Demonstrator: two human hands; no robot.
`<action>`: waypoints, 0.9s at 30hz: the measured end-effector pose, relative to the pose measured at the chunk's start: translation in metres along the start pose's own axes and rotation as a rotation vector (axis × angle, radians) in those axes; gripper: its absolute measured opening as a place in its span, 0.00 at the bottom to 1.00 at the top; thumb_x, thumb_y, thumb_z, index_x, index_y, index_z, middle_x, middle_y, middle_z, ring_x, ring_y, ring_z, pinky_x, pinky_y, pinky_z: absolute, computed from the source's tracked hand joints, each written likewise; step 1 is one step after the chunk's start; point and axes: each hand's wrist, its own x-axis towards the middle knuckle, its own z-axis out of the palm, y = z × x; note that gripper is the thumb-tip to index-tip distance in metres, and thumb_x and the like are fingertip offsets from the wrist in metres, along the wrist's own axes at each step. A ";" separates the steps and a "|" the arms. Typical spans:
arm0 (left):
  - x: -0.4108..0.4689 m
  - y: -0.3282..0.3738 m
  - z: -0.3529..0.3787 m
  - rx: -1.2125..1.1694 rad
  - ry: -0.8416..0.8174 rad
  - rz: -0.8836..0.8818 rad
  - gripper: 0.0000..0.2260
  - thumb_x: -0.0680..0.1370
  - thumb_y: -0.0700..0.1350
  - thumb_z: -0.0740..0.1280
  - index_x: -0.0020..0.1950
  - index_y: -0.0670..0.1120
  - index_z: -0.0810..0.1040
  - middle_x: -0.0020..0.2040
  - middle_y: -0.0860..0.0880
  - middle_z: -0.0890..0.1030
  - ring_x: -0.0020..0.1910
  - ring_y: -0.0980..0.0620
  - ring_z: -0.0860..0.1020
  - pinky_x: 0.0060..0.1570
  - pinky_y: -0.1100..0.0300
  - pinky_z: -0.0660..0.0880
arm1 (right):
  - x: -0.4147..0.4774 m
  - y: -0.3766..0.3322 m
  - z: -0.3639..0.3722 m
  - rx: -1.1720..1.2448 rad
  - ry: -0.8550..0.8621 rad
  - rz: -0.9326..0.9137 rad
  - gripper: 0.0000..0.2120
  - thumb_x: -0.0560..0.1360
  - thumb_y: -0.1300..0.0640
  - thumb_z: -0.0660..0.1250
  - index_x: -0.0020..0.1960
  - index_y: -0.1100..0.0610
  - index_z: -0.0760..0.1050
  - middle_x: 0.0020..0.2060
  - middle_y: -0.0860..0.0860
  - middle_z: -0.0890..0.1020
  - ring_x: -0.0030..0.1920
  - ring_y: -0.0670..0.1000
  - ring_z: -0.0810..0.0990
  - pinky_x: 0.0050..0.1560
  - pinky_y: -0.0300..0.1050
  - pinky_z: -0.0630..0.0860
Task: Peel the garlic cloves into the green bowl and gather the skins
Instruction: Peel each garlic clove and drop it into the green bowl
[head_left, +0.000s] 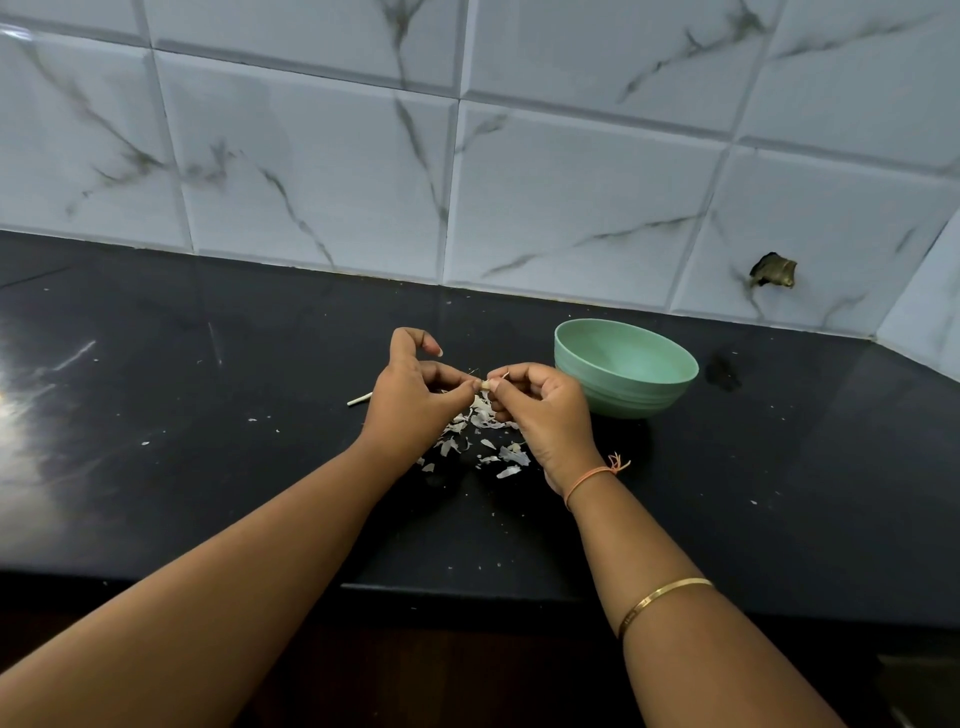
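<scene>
A small pale garlic clove (485, 385) is pinched between the fingertips of my left hand (415, 395) and my right hand (540, 410), held a little above the black counter. Below the hands lies a loose scatter of white garlic skins (480, 441). The green bowl (626, 366) stands upright just right of my right hand; what I see of its inside shows no cloves, and the bottom is partly hidden by the near wall.
A thin pale stalk (359, 399) lies on the counter (208, 415) left of my left hand. The tiled wall (467, 182) rises behind, with a broken hole (772, 270) at the right. Small white flecks dot the counter. The counter's front edge runs under my forearms.
</scene>
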 end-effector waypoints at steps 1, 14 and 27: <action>0.000 -0.001 0.000 0.001 -0.001 0.000 0.18 0.73 0.39 0.72 0.52 0.46 0.62 0.36 0.53 0.83 0.33 0.61 0.79 0.35 0.73 0.72 | 0.000 0.000 0.000 0.002 -0.006 -0.002 0.07 0.73 0.67 0.67 0.40 0.58 0.79 0.33 0.52 0.80 0.32 0.43 0.78 0.37 0.35 0.78; 0.001 -0.002 0.001 -0.027 0.032 -0.049 0.18 0.74 0.40 0.71 0.51 0.47 0.60 0.37 0.53 0.82 0.32 0.64 0.77 0.37 0.71 0.71 | 0.000 -0.002 0.002 0.112 -0.050 0.003 0.10 0.75 0.70 0.62 0.43 0.60 0.79 0.34 0.51 0.80 0.32 0.42 0.77 0.38 0.34 0.77; 0.003 -0.003 0.001 0.005 0.079 -0.074 0.17 0.74 0.39 0.70 0.51 0.46 0.61 0.38 0.53 0.82 0.35 0.60 0.77 0.33 0.75 0.69 | -0.002 -0.005 0.002 0.181 -0.101 0.071 0.07 0.73 0.70 0.65 0.43 0.60 0.77 0.33 0.53 0.79 0.32 0.46 0.77 0.36 0.37 0.77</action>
